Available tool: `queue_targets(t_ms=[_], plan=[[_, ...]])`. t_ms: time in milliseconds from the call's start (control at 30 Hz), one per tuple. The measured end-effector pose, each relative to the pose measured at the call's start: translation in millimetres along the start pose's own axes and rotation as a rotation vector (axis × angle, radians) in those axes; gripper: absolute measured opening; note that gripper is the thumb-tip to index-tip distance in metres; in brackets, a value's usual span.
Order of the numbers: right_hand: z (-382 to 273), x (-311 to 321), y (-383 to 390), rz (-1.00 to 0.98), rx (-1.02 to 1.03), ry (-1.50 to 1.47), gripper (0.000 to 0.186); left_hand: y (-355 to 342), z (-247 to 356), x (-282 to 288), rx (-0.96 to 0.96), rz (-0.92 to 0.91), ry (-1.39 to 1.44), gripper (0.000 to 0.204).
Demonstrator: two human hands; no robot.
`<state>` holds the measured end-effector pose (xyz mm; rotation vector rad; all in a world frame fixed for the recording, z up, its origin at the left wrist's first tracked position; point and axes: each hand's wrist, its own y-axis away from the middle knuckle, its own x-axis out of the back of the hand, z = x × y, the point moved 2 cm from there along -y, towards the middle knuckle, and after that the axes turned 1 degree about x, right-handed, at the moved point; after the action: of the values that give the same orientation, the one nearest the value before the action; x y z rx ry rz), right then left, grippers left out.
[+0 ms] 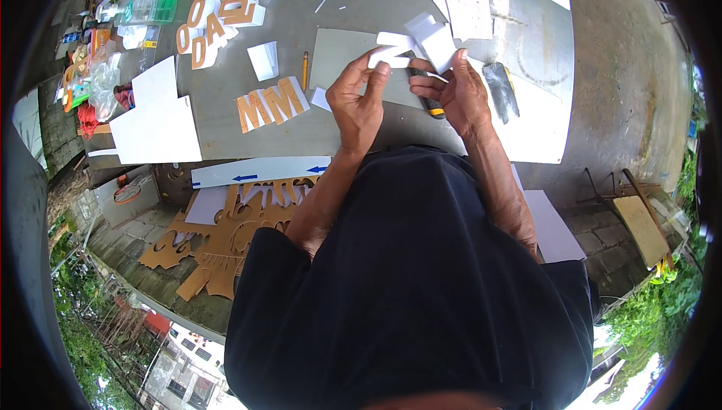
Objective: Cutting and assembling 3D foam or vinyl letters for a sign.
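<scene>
My left hand (359, 98) pinches a small angular white piece (391, 40) above a grey board (335, 49). My right hand (462, 98) has its thumb on a boxy white piece (436, 43) beside it, with the other fingers curled loosely. Beneath that hand lies a black-and-yellow knife (435, 107), partly hidden. A dark, shiny tool (500, 92) rests just to the right. Brown-faced cut-out letters with white sides (271, 105) and a pencil (305, 70) lie to the left.
The grey table (218, 124) holds more cut-out letters (214, 30), white sheets (154, 128), a clear bottle (147, 9) and clutter along its left. White offcuts (470, 11) lie toward the back right. Below the near edge are brown cut sheets (199, 237); a wooden board (639, 229) leans at right.
</scene>
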<state>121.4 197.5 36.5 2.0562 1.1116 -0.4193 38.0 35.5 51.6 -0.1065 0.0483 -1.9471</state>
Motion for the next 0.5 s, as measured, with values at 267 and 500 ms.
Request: queue_targets(t_ms=[267, 500], plan=[[-17, 87, -30, 0.39, 0.403, 0.536, 0.056, -12, 7, 34, 0.02, 0.072, 0.22, 0.026], [-28, 146, -33, 0.615, 0.379, 0.874, 0.062, -17, 28, 40, -0.022, 0.036, 0.011, 0.029]])
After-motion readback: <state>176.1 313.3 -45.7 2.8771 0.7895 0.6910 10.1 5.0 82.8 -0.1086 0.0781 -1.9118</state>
